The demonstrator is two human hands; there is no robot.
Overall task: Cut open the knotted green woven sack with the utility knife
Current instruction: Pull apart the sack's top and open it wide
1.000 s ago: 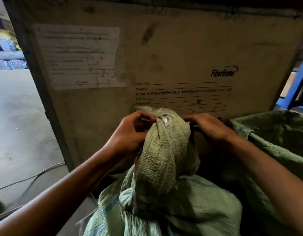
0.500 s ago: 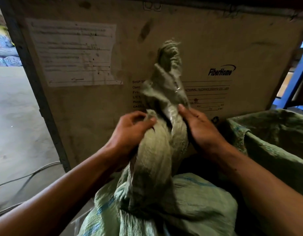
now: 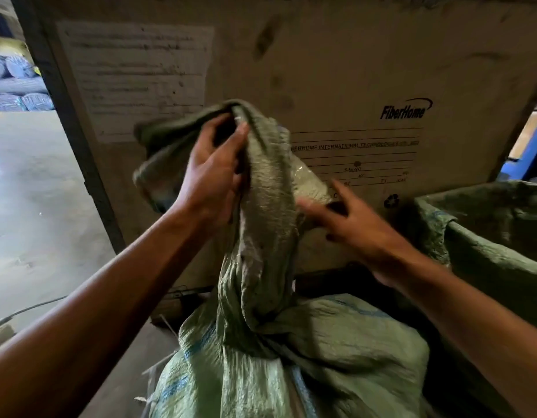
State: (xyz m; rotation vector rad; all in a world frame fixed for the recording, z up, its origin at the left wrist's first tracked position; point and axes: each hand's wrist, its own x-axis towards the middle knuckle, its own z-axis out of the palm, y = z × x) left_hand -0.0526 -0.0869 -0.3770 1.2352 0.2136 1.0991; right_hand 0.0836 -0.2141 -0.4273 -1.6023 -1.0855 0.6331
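A green woven sack with faint blue stripes stands low in the middle. Its long twisted neck rises from the body, and the loose top end flops over to the left. My left hand grips that neck near the top, with the thumb and fingers pinching the fabric. My right hand is at the right side of the neck, blurred, with its fingers spread and touching the cloth. No utility knife is in view.
A large wooden crate with a paper label and "FiberHome" print stands right behind the sack. A second green sack, with an open mouth, sits at the right. Concrete floor and a thin cable lie at the left.
The twisted neck has come loose and its top end now hangs over to the left. My left hand rose up the neck. My right hand let go and spread its fingers.
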